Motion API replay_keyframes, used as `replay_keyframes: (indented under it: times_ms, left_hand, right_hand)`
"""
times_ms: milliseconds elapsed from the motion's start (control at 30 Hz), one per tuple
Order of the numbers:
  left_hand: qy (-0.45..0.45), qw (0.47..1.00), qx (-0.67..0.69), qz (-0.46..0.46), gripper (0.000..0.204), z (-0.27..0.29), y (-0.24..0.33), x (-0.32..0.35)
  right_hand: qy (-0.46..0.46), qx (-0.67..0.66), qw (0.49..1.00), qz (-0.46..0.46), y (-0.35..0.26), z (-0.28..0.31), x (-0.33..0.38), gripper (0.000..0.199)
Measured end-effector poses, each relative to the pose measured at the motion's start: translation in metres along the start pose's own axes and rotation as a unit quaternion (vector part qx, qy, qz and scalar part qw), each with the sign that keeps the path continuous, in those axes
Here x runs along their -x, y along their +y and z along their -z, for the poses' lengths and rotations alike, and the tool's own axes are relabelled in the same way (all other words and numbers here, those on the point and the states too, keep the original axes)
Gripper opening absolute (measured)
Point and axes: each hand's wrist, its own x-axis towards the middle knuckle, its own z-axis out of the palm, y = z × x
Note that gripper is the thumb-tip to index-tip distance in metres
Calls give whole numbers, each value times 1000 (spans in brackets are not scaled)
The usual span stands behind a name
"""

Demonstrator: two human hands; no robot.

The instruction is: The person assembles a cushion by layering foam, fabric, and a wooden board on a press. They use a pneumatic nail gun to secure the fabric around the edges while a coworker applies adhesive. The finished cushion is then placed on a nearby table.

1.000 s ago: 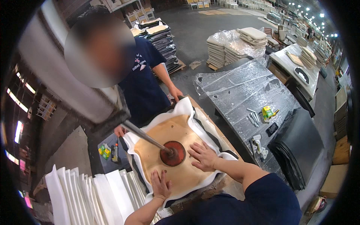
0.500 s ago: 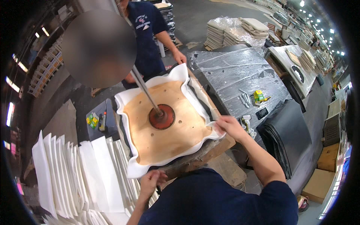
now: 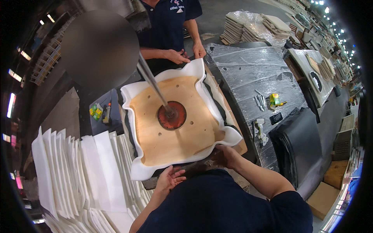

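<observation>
A plywood seat panel (image 3: pixel 151 139) with small holes lies on white foam (image 3: pixel 130 97), whose wavy edges curl up around it. Black material (image 3: pixel 217 101) shows beneath the foam. From above, a metal rod (image 3: pixel 149 75) with a round red pad (image 3: pixel 163 123) presses on the panel's middle. My left hand (image 3: pixel 169 179) is open beside the near edge, fingers apart and holding nothing that shows. Close to the near right corner, just below the foam's edge, is my right hand (image 3: pixel 226 156); its fingertips are partly hidden, so its grip is unclear.
Across the panel, a co-worker's hands (image 3: pixel 178 56) are at the far corner. White foam sheets (image 3: pixel 105 174) stand stacked at left. On the right, a plastic-covered table (image 3: pixel 252 70) bears a yellow-green box (image 3: pixel 274 99), a phone (image 3: pixel 276 118) and a staple gun (image 3: pixel 260 130). Black sheets (image 3: pixel 299 143) lie nearby.
My right hand has left the right corner of the foam and moved down and left to the near edge. My left hand has shifted right and opened. The co-worker's hands have come together.
</observation>
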Motion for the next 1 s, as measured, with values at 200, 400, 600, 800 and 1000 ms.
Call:
replay_keyframes:
  times_ms: [200, 400, 600, 800, 1000]
  left_hand:
    - [55, 998, -8, 14, 55, -6, 9, -1]
    - [8, 994, -60, 90, 56, -19, 13, -16]
    - [-186, 958, -185, 119, 53, -86, -19, -60]
    - [-239, 937, -234, 97, 59, -165, -45, -77]
    - [-137, 988, -34, 60, 47, -210, -83, -103]
  right_hand:
    - [135, 62, 989, 16, -31, 81, 21, 43]
    - [60, 114, 992, 17, -73, 83, 22, 34]
    - [79, 192, 976, 62, -86, 76, 22, 36]
    - [167, 484, 795, 325, -95, 104, -1, 44]
    - [-13, 449, 893, 7, -116, 83, 11, 61]
